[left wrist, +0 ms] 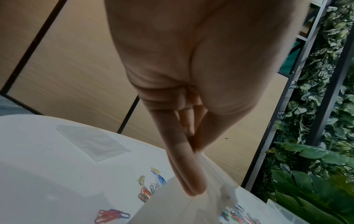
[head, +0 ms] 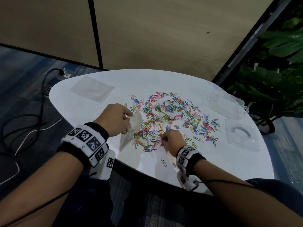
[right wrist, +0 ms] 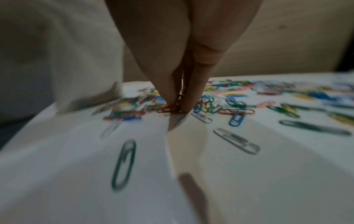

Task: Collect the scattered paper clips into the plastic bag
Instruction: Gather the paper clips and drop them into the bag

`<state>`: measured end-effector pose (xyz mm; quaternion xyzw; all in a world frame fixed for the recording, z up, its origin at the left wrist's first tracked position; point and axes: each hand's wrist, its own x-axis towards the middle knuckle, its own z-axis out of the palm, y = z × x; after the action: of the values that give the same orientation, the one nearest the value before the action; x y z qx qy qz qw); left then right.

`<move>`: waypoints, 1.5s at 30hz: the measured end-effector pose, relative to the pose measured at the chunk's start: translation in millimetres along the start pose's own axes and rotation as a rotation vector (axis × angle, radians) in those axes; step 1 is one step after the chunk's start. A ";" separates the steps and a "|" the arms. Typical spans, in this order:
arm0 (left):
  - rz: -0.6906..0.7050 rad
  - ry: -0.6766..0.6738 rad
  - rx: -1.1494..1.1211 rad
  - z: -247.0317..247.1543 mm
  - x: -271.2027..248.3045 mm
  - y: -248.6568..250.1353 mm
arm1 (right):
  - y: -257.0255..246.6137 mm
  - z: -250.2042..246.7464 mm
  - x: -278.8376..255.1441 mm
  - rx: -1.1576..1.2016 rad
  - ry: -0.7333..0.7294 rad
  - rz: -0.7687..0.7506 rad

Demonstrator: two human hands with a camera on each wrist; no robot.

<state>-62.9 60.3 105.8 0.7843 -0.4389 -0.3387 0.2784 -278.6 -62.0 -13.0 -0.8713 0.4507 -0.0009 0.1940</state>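
Several coloured paper clips lie scattered across the middle of the white table. My left hand pinches the rim of a clear plastic bag, which hangs down to the table at the pile's left edge; the left wrist view shows the fingers clamped on the bag. My right hand is at the pile's near edge, fingertips pressed together on paper clips on the table top.
A spare flat plastic bag lies at the table's far left. Clear plastic containers and a lid sit on the right side. A lone paper clip lies near the front edge. Cables run over the floor at left; plants stand at right.
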 end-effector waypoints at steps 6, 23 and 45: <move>-0.013 -0.025 -0.008 7.3 7.7 6.8 | 27.4 -33.2 15.6 0.831 -0.093 0.502; -0.002 -0.015 -0.041 14.2 5.6 8.7 | -104.9 -53.0 9.4 0.840 -0.079 0.184; 0.062 0.225 0.027 -35.3 -14.0 -26.8 | -34.6 -6.4 -61.4 0.175 -0.240 0.308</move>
<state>-27.5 89.9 111.8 0.8072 -0.4332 -0.2337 0.3258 -289.0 2.1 15.3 -0.7659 0.5503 0.0931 0.3191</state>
